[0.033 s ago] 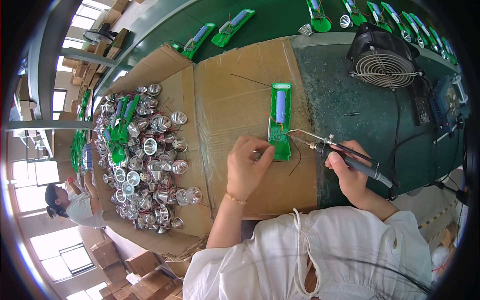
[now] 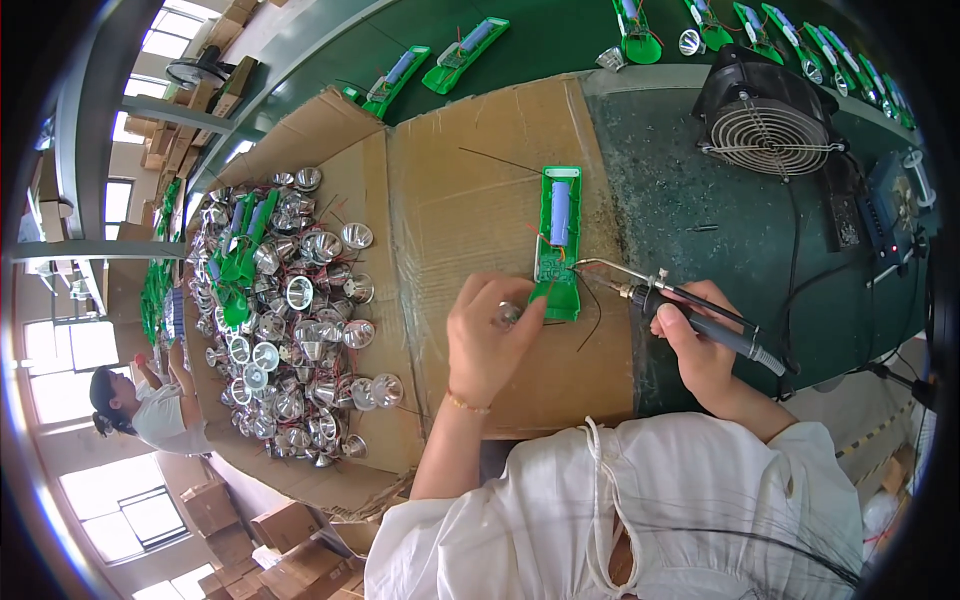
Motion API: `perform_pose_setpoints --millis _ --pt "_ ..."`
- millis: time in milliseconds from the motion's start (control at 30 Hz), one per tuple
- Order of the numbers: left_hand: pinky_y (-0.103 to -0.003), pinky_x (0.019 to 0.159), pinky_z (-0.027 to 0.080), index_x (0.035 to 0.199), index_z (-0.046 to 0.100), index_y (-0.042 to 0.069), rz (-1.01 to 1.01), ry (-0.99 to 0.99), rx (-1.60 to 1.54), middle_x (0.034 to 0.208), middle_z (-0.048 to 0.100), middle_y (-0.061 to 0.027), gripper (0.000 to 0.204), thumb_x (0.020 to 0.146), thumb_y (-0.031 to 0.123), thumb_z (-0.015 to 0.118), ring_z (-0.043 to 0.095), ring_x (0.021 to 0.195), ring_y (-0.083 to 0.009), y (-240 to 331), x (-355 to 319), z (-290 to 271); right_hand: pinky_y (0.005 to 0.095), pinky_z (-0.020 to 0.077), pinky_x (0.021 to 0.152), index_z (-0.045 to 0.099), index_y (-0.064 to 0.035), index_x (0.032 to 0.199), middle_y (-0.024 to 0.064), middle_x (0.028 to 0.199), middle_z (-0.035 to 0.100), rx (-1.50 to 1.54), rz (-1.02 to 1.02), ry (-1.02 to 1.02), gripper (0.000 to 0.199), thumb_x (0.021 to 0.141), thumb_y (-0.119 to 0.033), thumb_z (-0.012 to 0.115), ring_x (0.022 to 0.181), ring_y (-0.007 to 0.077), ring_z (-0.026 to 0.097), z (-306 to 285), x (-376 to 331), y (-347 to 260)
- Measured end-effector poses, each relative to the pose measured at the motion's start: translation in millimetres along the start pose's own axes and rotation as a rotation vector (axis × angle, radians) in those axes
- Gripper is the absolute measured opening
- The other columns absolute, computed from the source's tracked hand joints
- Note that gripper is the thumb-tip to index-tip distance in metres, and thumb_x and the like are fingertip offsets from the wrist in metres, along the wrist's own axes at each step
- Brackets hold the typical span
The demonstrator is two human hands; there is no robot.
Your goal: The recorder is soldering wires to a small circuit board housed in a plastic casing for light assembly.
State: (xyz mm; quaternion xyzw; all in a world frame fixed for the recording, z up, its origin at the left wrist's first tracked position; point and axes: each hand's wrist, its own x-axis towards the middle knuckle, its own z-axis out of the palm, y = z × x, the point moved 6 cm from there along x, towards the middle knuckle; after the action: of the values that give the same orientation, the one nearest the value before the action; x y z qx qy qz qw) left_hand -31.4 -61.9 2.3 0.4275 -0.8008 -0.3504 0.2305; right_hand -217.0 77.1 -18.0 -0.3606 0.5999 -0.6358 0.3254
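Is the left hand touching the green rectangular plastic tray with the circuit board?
Touching. In the head view the left hand has its fingertips pressed on the green tray's lower end.

Person wears a loose white short-sleeved fabric top (image 2: 690,510), gathered and wrinkled, with a thin white drawstring cord (image 2: 597,500) hanging in a loop at the neckline. Both forearms bare, no sleeves past the elbow. Left hand (image 2: 492,340) bare, no glove; thin gold-coloured beaded bracelet (image 2: 466,404) around the left wrist. Right hand (image 2: 700,350) bare, no glove, no ring or watch visible. Fingernails short, unpainted as far as visible.
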Motion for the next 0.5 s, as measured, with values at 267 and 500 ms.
perform_pose_setpoints --millis 267,500 --pt "-0.048 0.092 0.034 0.082 0.063 0.014 0.518 0.004 0.645 0.103 0.052 -0.0056 0.023 0.062 0.017 0.074 0.045 0.110 -0.0285 22 -31 12 0.0236 0.0474 0.057 0.052 0.0026 0.090 0.0076 0.070 0.059 0.005 -0.017 -0.028 0.016 0.084 -0.009 0.060 0.062 0.0104 0.056 -1 0 0" --pt "-0.036 0.075 0.043 0.071 0.061 0.004 -0.111 0.044 -0.112 0.086 0.059 -0.0088 0.010 0.072 0.010 0.069 0.055 0.085 -0.0273 -6 -6 6 0.0232 0.0472 0.055 0.053 0.0020 0.088 0.0074 0.069 0.059 -0.050 -0.042 -0.070 0.016 0.083 -0.010 0.062 0.061 0.0099 0.056 7 5 -4"
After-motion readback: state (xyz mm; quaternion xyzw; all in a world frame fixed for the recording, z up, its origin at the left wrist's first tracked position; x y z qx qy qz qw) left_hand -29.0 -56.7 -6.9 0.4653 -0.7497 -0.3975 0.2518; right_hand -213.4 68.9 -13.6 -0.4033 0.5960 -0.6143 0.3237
